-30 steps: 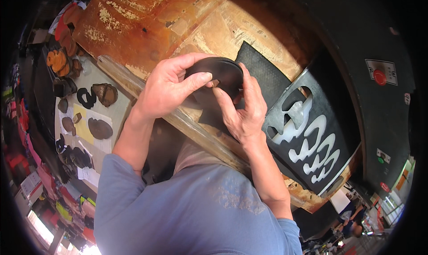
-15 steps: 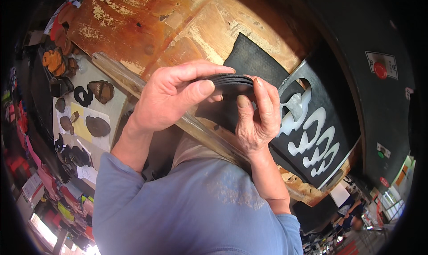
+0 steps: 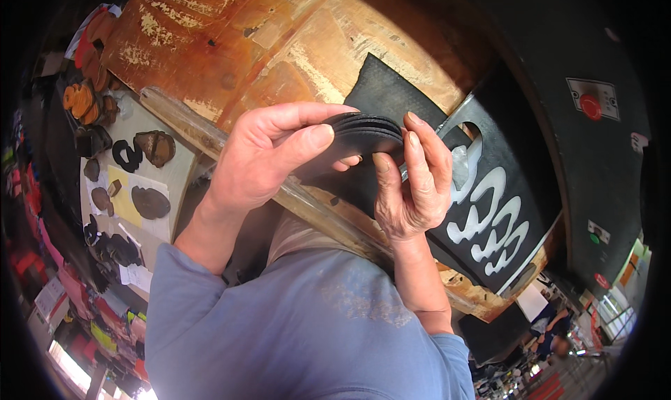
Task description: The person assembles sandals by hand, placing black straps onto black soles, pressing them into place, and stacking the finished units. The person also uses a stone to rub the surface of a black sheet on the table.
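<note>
A small stack of thin black sheet pieces with rounded edges [image 3: 362, 136] is held up in front of me above the bench edge. My left hand [image 3: 251, 152] is closed on its left side, thumb on the near face and fingers behind. At the stack's right end, my right hand [image 3: 416, 197] has its thumb against the lower near edge and its fingertips by the right rim. The layers show slightly fanned along the top. Beyond the stack, a piece of black textured sheet [image 3: 398, 85] lies on the worn wooden bench [image 3: 210, 50].
To the right lies a black sheet with curved cut-outs [image 3: 538, 166], next to a dark machine body [image 3: 608, 169] with a red button [image 3: 590, 106]. On the left, a side table [image 3: 171, 169] carries several dark cut pieces and an orange roll [image 3: 80, 103]. A wooden rail [image 3: 185, 117] edges the bench.
The stack has tilted so more of its near face and fanned layers show. My right fingers have straightened and shifted slightly right, while my left hand keeps its hold.
</note>
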Tool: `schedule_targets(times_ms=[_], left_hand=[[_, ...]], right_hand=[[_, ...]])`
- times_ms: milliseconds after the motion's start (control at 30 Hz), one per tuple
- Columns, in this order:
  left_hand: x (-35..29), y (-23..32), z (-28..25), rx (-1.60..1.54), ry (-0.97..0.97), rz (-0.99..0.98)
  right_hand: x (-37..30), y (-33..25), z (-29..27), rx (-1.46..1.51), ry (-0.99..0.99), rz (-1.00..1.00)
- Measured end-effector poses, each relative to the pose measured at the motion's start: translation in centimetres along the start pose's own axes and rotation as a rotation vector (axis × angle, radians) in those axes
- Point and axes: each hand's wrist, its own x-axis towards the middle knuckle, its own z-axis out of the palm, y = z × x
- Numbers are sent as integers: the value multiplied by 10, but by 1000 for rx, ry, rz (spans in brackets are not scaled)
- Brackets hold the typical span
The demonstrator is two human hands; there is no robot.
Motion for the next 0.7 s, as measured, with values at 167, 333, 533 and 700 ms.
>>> schedule_targets(times_ms=[167, 333, 533, 700], left_hand=[[0, -2, 4, -26, 4, 23], [0, -3, 6, -63, -77, 65], [0, -5, 12, -42, -65, 17], [3, -9, 25, -54, -9, 1]], right_hand=[[1, 1, -3, -3, 8, -5], [0, -1, -9, 39, 3, 55], [1, -4, -13, 143, 41, 190], [5, -9, -13, 56, 65, 207]])
